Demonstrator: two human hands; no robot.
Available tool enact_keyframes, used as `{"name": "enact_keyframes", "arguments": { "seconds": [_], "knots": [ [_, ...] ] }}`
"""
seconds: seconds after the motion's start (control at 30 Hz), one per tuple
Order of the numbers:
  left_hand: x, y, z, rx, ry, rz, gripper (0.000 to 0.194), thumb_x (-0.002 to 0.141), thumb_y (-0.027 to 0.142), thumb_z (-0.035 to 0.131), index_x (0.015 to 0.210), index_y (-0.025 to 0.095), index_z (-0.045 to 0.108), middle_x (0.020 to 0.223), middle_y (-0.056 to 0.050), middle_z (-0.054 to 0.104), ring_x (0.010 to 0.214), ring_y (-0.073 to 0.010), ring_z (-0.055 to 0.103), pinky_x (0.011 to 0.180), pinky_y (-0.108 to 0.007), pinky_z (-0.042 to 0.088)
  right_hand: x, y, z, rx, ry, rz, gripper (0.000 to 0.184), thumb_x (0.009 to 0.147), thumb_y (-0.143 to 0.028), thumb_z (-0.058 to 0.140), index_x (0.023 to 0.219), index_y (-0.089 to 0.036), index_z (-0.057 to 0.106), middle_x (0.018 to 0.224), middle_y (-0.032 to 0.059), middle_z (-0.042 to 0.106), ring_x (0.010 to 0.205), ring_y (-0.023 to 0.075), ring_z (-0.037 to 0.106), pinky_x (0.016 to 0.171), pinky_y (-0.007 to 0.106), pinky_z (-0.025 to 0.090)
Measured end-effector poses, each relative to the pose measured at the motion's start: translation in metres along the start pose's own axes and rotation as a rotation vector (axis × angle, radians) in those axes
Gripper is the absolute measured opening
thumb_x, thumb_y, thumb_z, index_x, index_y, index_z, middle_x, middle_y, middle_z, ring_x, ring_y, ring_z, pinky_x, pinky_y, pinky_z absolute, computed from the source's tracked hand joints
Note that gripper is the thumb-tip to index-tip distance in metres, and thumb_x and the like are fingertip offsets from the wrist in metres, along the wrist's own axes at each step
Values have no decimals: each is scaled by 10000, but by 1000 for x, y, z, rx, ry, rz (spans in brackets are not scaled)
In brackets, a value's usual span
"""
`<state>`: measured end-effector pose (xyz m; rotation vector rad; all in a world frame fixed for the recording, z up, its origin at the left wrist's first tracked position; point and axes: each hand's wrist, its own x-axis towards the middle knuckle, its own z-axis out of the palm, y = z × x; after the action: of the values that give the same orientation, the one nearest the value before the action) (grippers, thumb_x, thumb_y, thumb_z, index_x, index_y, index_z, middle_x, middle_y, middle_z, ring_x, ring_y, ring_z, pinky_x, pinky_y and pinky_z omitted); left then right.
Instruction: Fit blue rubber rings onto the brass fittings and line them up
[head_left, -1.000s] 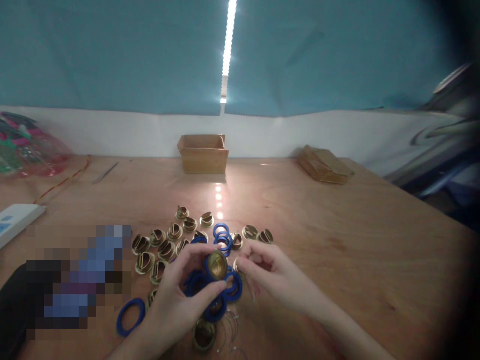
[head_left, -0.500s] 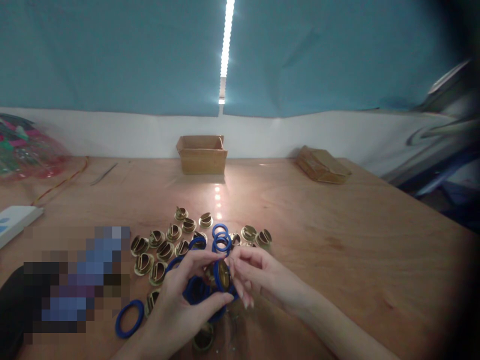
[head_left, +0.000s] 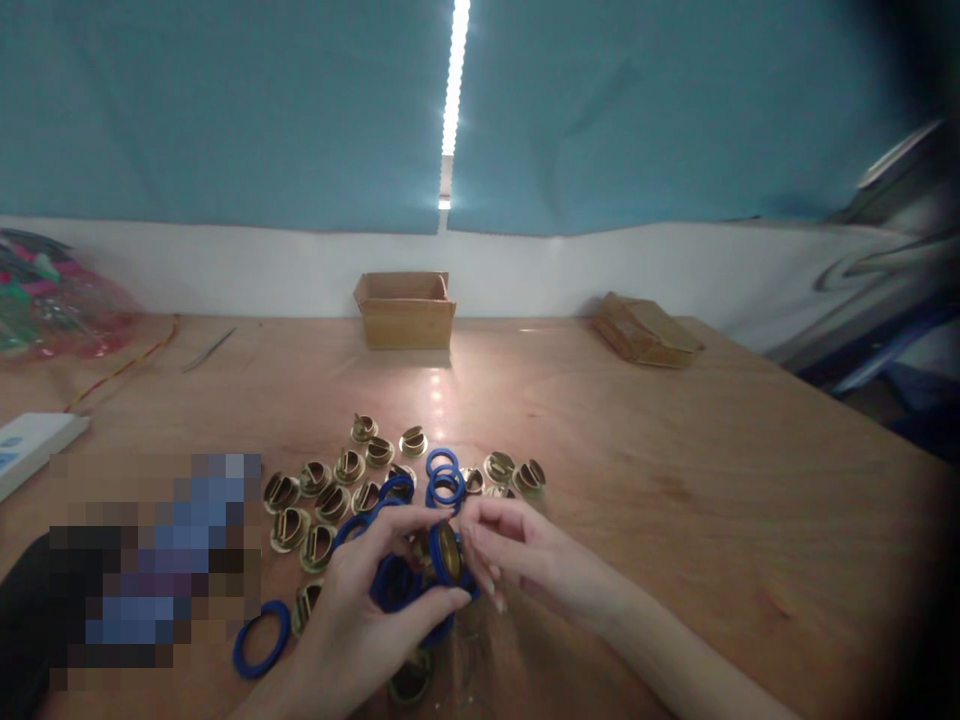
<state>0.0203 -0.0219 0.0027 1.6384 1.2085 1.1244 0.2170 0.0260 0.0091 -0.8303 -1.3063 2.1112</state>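
Left hand (head_left: 367,610) clamped on brass cap (head_left: 449,552) with blue ring round it, cap tilted on edge between thumb and forefinger tips, above the worktop (head_left: 675,480). Right hand (head_left: 525,555) just beside cap's face, thumb and fingertips bunched; can't tell if together on something small. More brass caps (head_left: 316,545) and loose blue rings (head_left: 261,640) lie around, open cardboard box (head_left: 409,322) well apart, behind.

1 gold cap (head_left: 410,682) — blurred, near bottom edge
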Motion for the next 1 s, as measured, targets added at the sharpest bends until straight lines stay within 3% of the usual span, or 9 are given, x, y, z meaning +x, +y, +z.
{"name": "enact_keyframes", "arguments": {
  "seconds": [0.2,0.43,0.57,0.67,0.83,1.0],
  "knots": [
    [0,0,1,-4,-48,58,446,757,144,763,1159,250,602,1090,-63,739,958,-230,727,853,-341,605,-1,-2,4,-40,17,-4,378,845,-504,688,803,-166,522,627,-58,548,498,57,492,493,183,390],
    [-3,-2,2,73,-7,99,468,758,149,767,1170,268,581,1084,-47,735,901,-217,733,789,-331,618,-3,-4,8,-75,35,-16,372,788,-461,757,809,-177,518,672,-58,525,554,63,476,549,198,377],
    [-3,-1,1,108,27,251,437,776,115,749,1156,243,576,1147,-61,712,1042,-219,700,902,-328,584,-5,-8,13,-125,13,-40,354,819,-447,719,795,-180,487,698,-48,495,601,79,455,578,214,368],
    [-3,-2,0,126,46,387,434,790,85,738,1166,221,569,1164,-75,706,1112,-217,674,990,-332,540,-10,-15,18,-327,48,-116,253,875,-359,646,784,-189,483,737,-36,476,650,101,446,604,233,371],
    [-4,-2,-2,139,71,437,435,816,60,702,1195,213,553,1206,-99,690,1116,-220,674,978,-327,553,-16,-24,21,-872,68,-384,107,885,-140,586,820,-198,523,904,15,535,830,149,519,723,276,430],
    [-3,-4,-3,176,57,530,488,806,-15,661,1227,198,538,1226,-106,669,1164,-212,641,1022,-321,528,-17,-21,18,-1052,62,-510,55,911,-160,580,877,-188,546,946,50,570,829,156,567,704,271,493]
  ]
}}
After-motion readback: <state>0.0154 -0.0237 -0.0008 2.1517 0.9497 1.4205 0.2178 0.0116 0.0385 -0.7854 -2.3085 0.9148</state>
